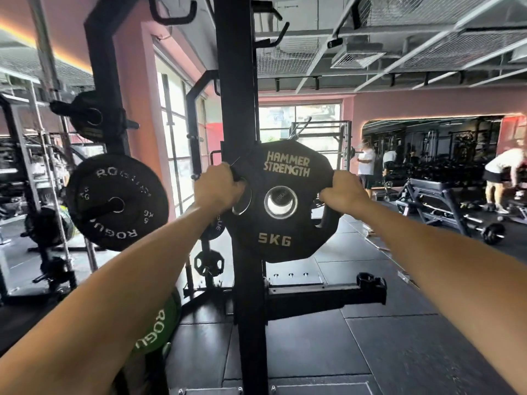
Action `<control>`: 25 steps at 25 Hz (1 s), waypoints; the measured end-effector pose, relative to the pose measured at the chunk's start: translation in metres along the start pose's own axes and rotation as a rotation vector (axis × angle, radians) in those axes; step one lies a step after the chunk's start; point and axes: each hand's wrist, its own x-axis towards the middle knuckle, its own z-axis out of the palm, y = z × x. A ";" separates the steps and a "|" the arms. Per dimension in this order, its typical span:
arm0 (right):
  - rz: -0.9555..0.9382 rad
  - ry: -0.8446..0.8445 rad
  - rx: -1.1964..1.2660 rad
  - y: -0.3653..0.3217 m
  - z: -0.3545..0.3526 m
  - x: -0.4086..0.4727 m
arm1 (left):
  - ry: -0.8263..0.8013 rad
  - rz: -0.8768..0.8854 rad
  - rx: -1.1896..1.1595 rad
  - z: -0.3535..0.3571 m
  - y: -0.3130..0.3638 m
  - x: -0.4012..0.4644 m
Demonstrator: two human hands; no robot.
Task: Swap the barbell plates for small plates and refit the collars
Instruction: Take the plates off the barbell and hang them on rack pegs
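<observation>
While a tall black rack post [238, 109] stands right in the middle of the frame, it hides part of what is behind it. At the left of the frame one round black plate [117, 202] hangs on a peg, and one green plate [158, 327] peeks out low down, behind the left arm. A black collar [370, 282] sits on a short arm of the rack in the lower middle. Three people stand far off at the right. One small black plate [281, 202] marked 5KG is in the middle, between two hands. The left hand [218, 189] grips its left edge with curled fingers. The right hand [342, 189] grips its right edge the same way. A silver bar end shows through the hole in the plate.
</observation>
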 end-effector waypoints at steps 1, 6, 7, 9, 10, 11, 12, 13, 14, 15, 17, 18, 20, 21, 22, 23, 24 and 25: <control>-0.009 -0.006 -0.009 -0.008 -0.005 -0.009 | -0.007 -0.002 0.004 -0.011 -0.001 -0.009; -0.069 -0.052 -0.040 -0.058 -0.013 -0.042 | -0.006 -0.049 0.038 -0.075 -0.023 -0.034; -0.083 -0.058 -0.041 -0.072 -0.012 -0.047 | -0.001 -0.056 0.048 -0.088 -0.030 -0.038; -0.111 -0.058 -0.029 -0.098 -0.006 -0.055 | 0.021 -0.081 0.064 -0.110 -0.048 -0.047; -0.126 -0.056 -0.014 -0.109 -0.002 -0.058 | 0.029 -0.100 0.068 -0.119 -0.057 -0.051; -0.145 -0.057 0.002 -0.124 0.005 -0.062 | 0.039 -0.108 0.078 -0.131 -0.070 -0.055; -0.171 -0.056 0.003 -0.139 0.014 -0.066 | 0.047 -0.121 0.089 -0.142 -0.085 -0.059; -0.192 -0.060 -0.002 -0.156 0.023 -0.072 | 0.057 -0.129 0.100 -0.154 -0.103 -0.062; -0.214 -0.067 -0.004 -0.175 0.034 -0.079 | 0.060 -0.144 0.103 -0.167 -0.123 -0.067; -0.221 -0.086 -0.005 -0.197 0.045 -0.087 | 0.066 -0.150 0.105 -0.179 -0.146 -0.070; -0.216 -0.110 -0.024 -0.240 0.070 -0.106 | 0.062 -0.153 0.089 -0.205 -0.194 -0.079; -0.213 -0.105 -0.026 -0.258 0.084 -0.113 | 0.052 -0.142 0.083 -0.217 -0.216 -0.083; -0.210 -0.112 0.013 -0.297 0.110 -0.131 | 0.035 -0.127 0.096 -0.242 -0.262 -0.090; -0.211 -0.123 0.040 -0.318 0.124 -0.140 | 0.033 -0.127 0.113 -0.256 -0.286 -0.093; -0.217 -0.138 0.055 -0.339 0.137 -0.148 | 0.034 -0.139 0.132 -0.271 -0.308 -0.096; -0.221 -0.143 0.063 -0.359 0.148 -0.155 | 0.036 -0.140 0.147 -0.283 -0.329 -0.097; -0.223 -0.139 0.068 -0.377 0.158 -0.161 | 0.035 -0.137 0.158 -0.295 -0.347 -0.098; -0.226 -0.130 0.064 -0.394 0.167 -0.165 | 0.036 -0.129 0.161 -0.304 -0.363 -0.097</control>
